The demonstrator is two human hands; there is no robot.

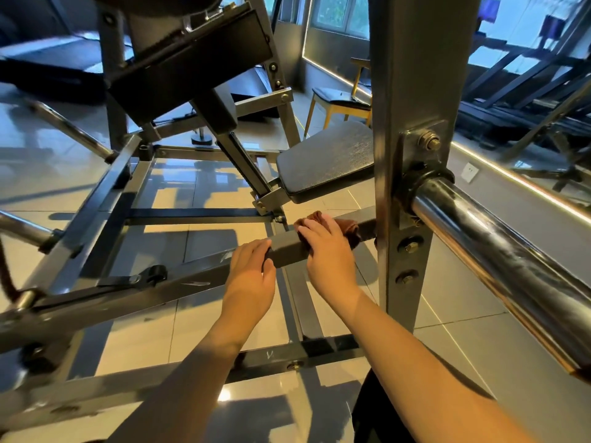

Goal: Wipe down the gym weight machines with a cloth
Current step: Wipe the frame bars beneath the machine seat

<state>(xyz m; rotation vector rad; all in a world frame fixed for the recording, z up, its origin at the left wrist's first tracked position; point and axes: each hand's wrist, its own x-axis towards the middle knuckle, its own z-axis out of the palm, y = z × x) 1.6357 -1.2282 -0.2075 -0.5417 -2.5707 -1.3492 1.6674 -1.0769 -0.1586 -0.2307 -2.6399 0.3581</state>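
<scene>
Fingers [311, 227] of the right hand [326, 254] lie close together, bent over a brown cloth [350, 227] and pressing it onto the top of a square steel bar [287, 251]. Just beside it, the left hand [252, 276] grips the same bar, its fingers [256, 246] curled over the top and the thumb on the near face. A short bare stretch of bar shows between the 2 hands. The cloth sits near where the bar meets a grey upright post [412, 91] with bolts. A thick chrome rod [499, 251] juts from that post toward the right. Beyond the hands is a black padded seat [326, 161], with a wooden chair [339, 103] farther back. Glossy floor tiles [204, 238] lie under the frame.
</scene>
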